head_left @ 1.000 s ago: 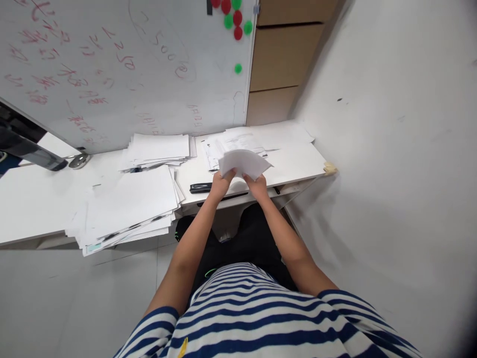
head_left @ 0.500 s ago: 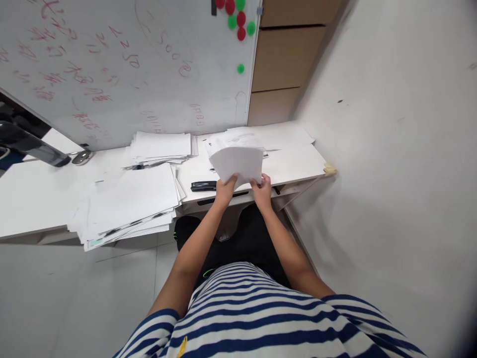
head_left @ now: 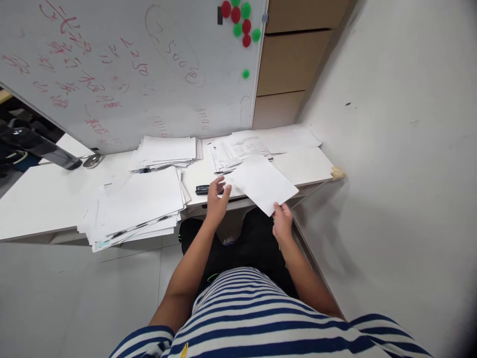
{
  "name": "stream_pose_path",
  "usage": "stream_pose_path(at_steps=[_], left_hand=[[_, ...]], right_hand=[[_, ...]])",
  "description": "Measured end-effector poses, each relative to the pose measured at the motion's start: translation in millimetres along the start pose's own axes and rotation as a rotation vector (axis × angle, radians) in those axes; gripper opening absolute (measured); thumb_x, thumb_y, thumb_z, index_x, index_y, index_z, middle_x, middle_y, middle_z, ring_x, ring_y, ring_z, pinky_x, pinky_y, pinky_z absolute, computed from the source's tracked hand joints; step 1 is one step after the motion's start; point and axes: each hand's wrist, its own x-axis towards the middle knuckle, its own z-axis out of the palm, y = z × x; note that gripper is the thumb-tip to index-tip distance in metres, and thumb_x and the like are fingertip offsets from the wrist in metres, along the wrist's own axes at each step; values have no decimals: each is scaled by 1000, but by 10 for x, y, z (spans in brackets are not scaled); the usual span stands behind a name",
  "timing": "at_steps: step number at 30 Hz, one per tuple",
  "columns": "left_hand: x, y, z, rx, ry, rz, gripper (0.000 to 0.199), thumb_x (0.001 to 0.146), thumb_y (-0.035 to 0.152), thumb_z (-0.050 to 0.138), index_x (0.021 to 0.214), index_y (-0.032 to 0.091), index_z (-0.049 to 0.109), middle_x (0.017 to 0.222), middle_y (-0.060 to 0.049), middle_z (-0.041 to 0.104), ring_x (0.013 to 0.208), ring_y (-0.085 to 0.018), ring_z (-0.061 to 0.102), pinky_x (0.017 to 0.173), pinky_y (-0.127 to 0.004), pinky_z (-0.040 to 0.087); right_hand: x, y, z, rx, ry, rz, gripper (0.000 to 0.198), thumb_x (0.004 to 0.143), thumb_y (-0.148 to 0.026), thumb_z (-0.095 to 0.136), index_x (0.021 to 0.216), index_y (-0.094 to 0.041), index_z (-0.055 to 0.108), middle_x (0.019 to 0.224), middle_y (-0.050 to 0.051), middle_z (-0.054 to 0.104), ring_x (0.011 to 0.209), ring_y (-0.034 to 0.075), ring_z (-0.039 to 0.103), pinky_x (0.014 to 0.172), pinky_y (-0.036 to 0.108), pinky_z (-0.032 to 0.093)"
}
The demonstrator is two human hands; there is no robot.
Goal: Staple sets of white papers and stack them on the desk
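Note:
My right hand (head_left: 282, 221) pinches the near corner of a white sheet of paper (head_left: 264, 183), which is turned at an angle over the desk's front edge. Left of the sheet, my left hand (head_left: 218, 199) is open with its fingers and thumb apart, holding nothing. Partly behind that hand lies a black stapler (head_left: 203, 190) on the desk. Beyond the held paper are printed sheets (head_left: 248, 146), lying loosely spread. Whether the held paper is one sheet or a few, I cannot tell.
A large paper stack (head_left: 139, 199) overhangs the desk's front edge on the left. Behind it sits a second paper stack (head_left: 167, 150). A whiteboard (head_left: 122, 74) with red writing and round magnets stands at the back, beside cardboard boxes (head_left: 294, 62). A wall (head_left: 402, 174) rises on the right.
My left hand has let go of the paper and opened. My right hand has moved right and nearer to me, and the paper has swung from upright and curved to flatter and angled.

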Motion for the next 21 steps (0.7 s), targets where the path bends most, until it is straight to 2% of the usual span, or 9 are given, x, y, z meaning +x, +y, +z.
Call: stream_pose_path(at_steps=[2,4,6,9,15,21], left_hand=[[154,-132,-290,344,-121,165,53,87,45,66,134,24,55,142,-13,56,140,-31,45,118,-48,32],[304,-313,-518,612,-172,195,60,81,43,74,134,23,56,147,-15,53,148,-38,29,121,-55,22],[404,-494,-650,722,-271,152,51,85,42,68,130,20,58,137,-16,60,142,-38,39,116,-52,31],[443,-668,-700,751,-304,139,40,89,44,61,123,21,61,130,-15,63,136,-33,47,110,-46,41],[409,-686,-693,707,-289,180,37,88,41,63,121,24,61,131,-11,65,145,-34,39,120,-54,27],[388,-708,-722,659,-299,193,41,88,41,63,125,22,60,137,-11,62,145,-31,40,118,-48,34]], right_hand=[[27,9,-257,-29,29,9,34,70,-42,73,95,-19,68,95,3,76,83,17,70,76,30,55],[-1,8,-458,-60,27,31,32,70,-39,73,96,-19,71,97,3,77,85,17,70,78,29,55],[-72,-4,-571,-93,11,56,32,69,-37,75,96,-20,72,97,3,77,85,18,71,77,29,55],[-203,-40,-588,-129,-43,104,33,68,-39,76,95,-20,73,93,3,77,80,19,71,73,31,56],[-316,-138,-403,-125,-142,126,34,68,-41,77,93,-19,73,87,3,77,75,20,70,71,33,56],[-292,-134,-220,-171,-264,172,36,67,-43,78,93,-18,72,85,3,77,77,22,70,73,34,55]])
